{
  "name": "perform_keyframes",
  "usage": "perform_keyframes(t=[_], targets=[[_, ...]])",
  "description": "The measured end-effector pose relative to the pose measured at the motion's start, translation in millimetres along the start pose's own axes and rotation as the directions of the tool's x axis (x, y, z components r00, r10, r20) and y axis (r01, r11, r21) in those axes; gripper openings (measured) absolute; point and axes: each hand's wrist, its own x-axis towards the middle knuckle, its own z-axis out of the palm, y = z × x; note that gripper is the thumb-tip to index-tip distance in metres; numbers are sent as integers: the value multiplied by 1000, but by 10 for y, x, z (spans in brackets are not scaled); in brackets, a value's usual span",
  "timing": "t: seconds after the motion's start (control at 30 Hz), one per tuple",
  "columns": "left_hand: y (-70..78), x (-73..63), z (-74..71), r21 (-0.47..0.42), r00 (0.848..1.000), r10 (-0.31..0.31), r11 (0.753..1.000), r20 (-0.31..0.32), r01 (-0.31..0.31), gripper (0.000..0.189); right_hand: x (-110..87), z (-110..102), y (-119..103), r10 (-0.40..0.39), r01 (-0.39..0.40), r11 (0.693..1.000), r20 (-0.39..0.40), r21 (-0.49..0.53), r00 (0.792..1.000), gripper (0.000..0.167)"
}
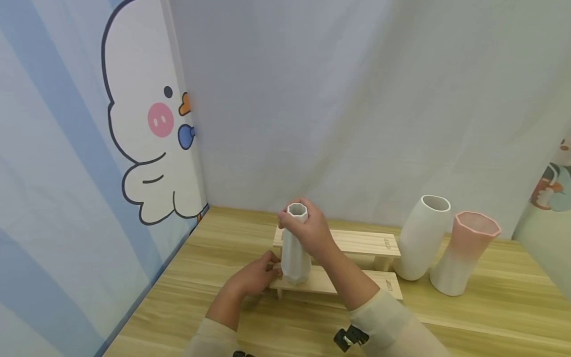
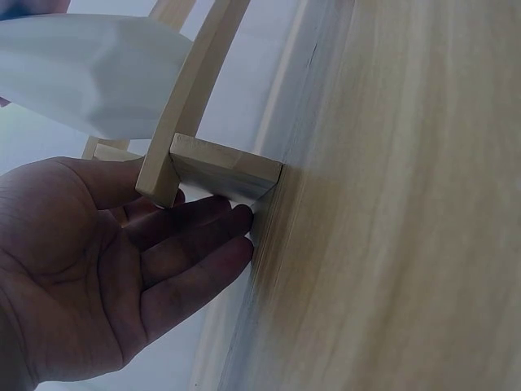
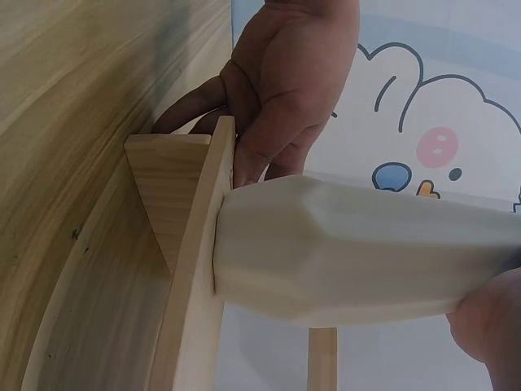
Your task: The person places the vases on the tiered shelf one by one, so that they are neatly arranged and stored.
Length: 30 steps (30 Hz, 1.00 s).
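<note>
The right hand (image 1: 311,229) grasps a faceted white vase (image 1: 295,260) on the two-tier wooden stand (image 1: 361,243), whose left edge the left hand (image 1: 255,275) pinches.

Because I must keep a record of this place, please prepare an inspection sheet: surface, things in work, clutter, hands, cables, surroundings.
Surface: wood-grain table; no spill seen on the visible part.
Job's things: narrow white vase on the lower shelf of the wooden stand, at its left end; wider white vase and pink-and-white vase stand toward the right.
Clutter: nothing seen.
Hands: right hand grips the narrow vase near its top; left hand holds the lower shelf's left end.
Cables: nothing seen.
Surroundings: pale cloth behind; cartoon bird on the left side.
</note>
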Motion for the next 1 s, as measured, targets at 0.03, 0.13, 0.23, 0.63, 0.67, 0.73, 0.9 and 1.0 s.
perform_keyframes(t=[0.03, 0.13, 0.23, 0.63, 0.67, 0.73, 0.9, 1.0], targets=[[0, -1, 1, 2, 1000, -1, 1000, 1, 1, 24, -3, 1, 1, -3, 3, 1000, 2, 5, 1000, 16], [-4, -2, 3, 5, 1000, -2, 1000, 2, 2, 25, -5, -1, 13, -4, 4, 1000, 4, 0, 1000, 16], [-9, 4, 2, 5, 1000, 5, 1000, 4, -5, 25, 19, -6, 76, 10, -10, 1000, 2, -1, 1000, 17], [-18, 22, 5, 10, 1000, -17, 1000, -1, 17, 25, 119, -18, 359, 18, -18, 1000, 5, 7, 1000, 25], [-17, 20, 5, 8, 1000, -17, 1000, -1, 17, 24, 118, -18, 357, 18, -18, 1000, 6, 7, 1000, 26], [-14, 17, 3, 8, 1000, -14, 1000, 0, 14, 24, 116, -19, 353, 18, -18, 1000, 7, 6, 1000, 27], [-14, 14, -6, 21, 1000, -12, 1000, -3, 12, 23, 115, -28, 352, 25, -25, 1000, 18, 4, 1000, 28], [-10, 11, -9, 28, 1000, -10, 1000, -2, 10, 23, 113, -40, 354, 28, -28, 1000, 32, 2, 999, 29]])
